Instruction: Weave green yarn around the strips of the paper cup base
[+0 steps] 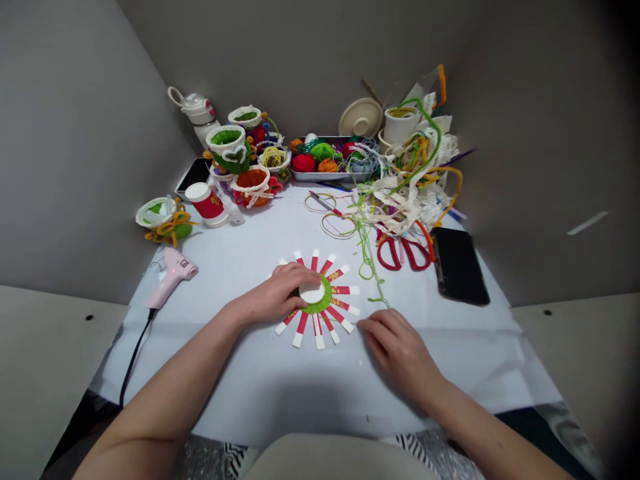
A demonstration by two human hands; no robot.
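A paper cup cut into red and white strips (345,291) lies flattened like a sunburst on the white table (280,380). Green yarn is wound around its white round base (313,293). My left hand (277,293) rests on the left side of the base, fingers curled and pressing it down. My right hand (395,343) lies just right of the strips, fingers pinched on a thin green yarn strand (370,267) that trails up toward the pile at the back.
A pink glue gun (173,272) with a black cord lies at the left. Red scissors (403,252) and a black phone (459,265) sit at the right. Decorated cups (235,150), a tray of yarn balls (325,157) and tangled lace and pipe cleaners (415,180) crowd the back.
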